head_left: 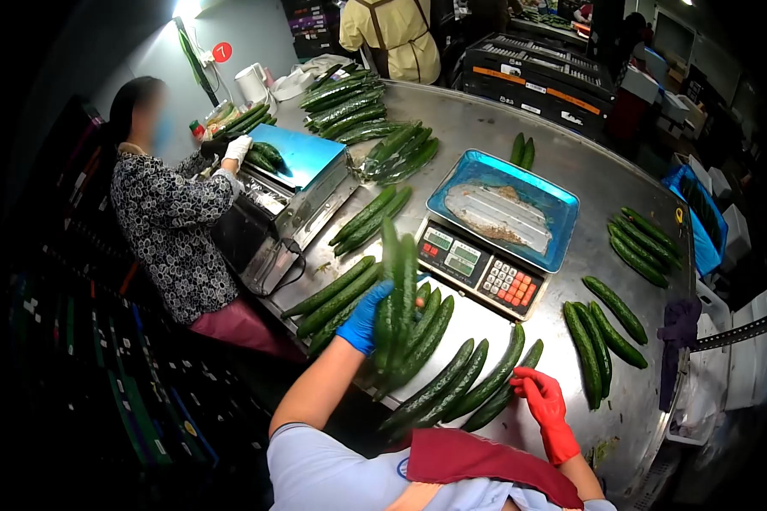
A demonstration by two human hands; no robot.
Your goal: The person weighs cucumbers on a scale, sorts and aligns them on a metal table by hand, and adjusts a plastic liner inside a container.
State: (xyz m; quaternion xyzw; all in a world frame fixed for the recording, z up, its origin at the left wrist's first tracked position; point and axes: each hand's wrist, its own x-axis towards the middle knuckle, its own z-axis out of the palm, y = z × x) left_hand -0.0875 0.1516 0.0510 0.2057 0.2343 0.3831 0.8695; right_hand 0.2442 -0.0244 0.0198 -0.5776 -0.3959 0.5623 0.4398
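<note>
The left grip [366, 322] closes around cucumbers [389, 324] beside the digital scale [481, 271], presumably keeping them bunched. The right grip [544, 402], loosely open, hangs near the cucumber row [493, 375], apparently spread for easy grasping.

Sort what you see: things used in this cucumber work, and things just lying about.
Likely part of it: cucumbers in the left hand, cucumber row beside the right hand, digital scale.
Probably just lying about: white jug, purple cloth, black crates.
</note>
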